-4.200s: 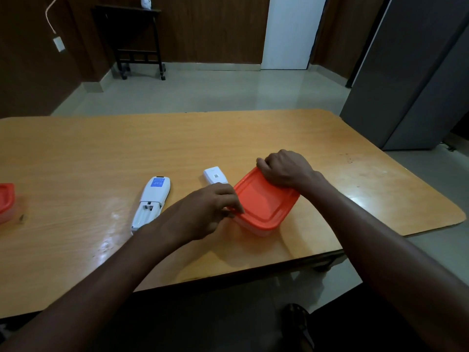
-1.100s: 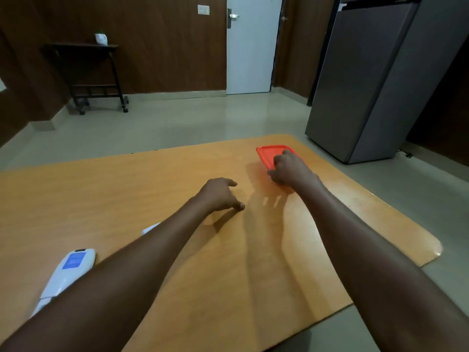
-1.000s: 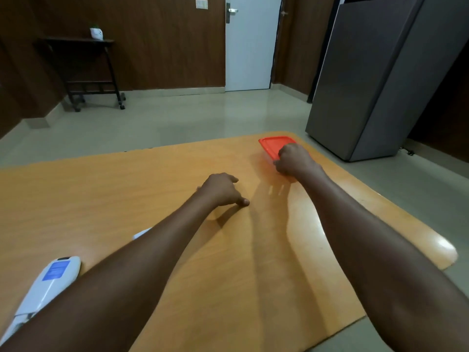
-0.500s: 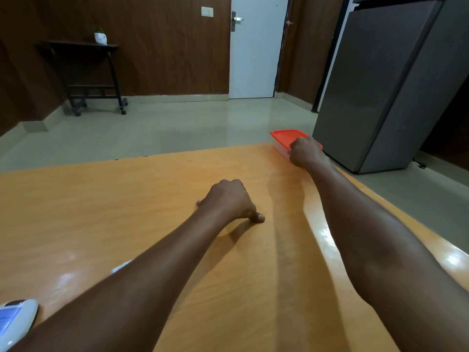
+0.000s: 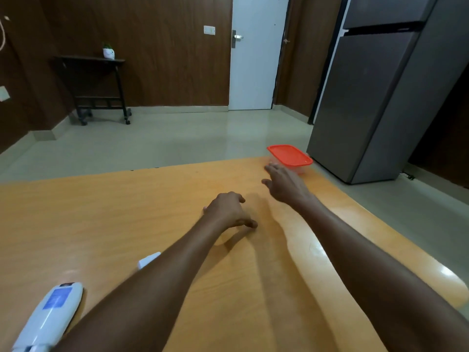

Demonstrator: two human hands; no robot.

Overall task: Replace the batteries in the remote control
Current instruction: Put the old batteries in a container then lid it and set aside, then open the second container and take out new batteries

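Observation:
A white remote control [image 5: 50, 316] with a blue label lies face down at the near left of the wooden table [image 5: 101, 219]. Its white battery cover [image 5: 149, 259] lies beside it, partly hidden by my left forearm. A clear container with an orange lid [image 5: 289, 155] stands at the table's far right corner. My right hand [image 5: 284, 185] hovers just short of the container with fingers straight, holding nothing. My left hand [image 5: 229, 210] rests on the middle of the table, fingers loosely curled, thumb on the wood, nothing visible in it.
A grey refrigerator [image 5: 375, 92] stands right of the table's far corner. A white door [image 5: 256, 54] and a dark side table [image 5: 96, 82] with a small pot are across the tiled floor. The table's right edge runs diagonally near my right arm.
My right hand has let go of the orange-lidded container at the far corner and drawn back a little with fingers straightened. My left hand stays on the table. The view has tilted down, showing the remote again.

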